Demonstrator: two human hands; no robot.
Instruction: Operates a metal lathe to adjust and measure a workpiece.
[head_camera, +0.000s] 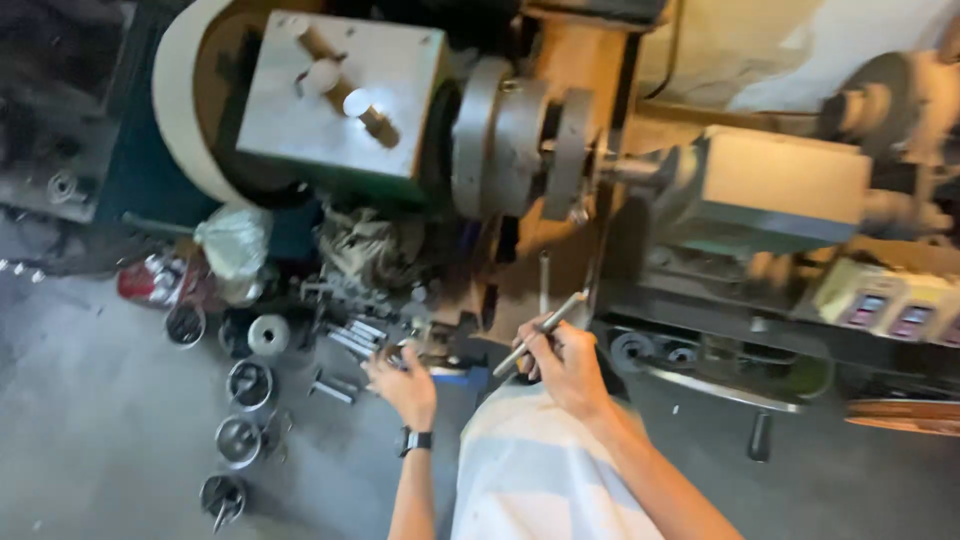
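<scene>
Head view. The lathe (560, 150) fills the upper half of the frame and serves as the landmark; its chuck (520, 135) sits at centre, with a grey gearbox cover (340, 95) to the left of it and the carriage (770, 185) to the right.

The right hand (565, 365) is below the chuck, just in front of the lathe's front edge. Its fingers (540, 345) are closed around a thin metal rod (540, 328), which is tilted, with the upper end pointing up and right toward the lathe. The rod's upper tip is near the lathe's front edge; contact cannot be determined.

The left hand (405, 385) is below and left of the chuck, with a wristwatch (416, 440) on the wrist. Its fingers are spread and partly curled over a cluster of small metal parts (350, 335); whether they grip anything cannot be determined.

Left of the lathe's base, round metal cups (240, 410) lie in a rough column on the floor (90, 400), each apart from the next. A plastic bag (233, 242) rests under the gearbox cover. Farther left of the cups, the floor is open. Below the carriage, a dark handle (760, 437) projects toward the floor, with open floor around it. A light garment (540, 470) covers the lower centre between the forearms.
</scene>
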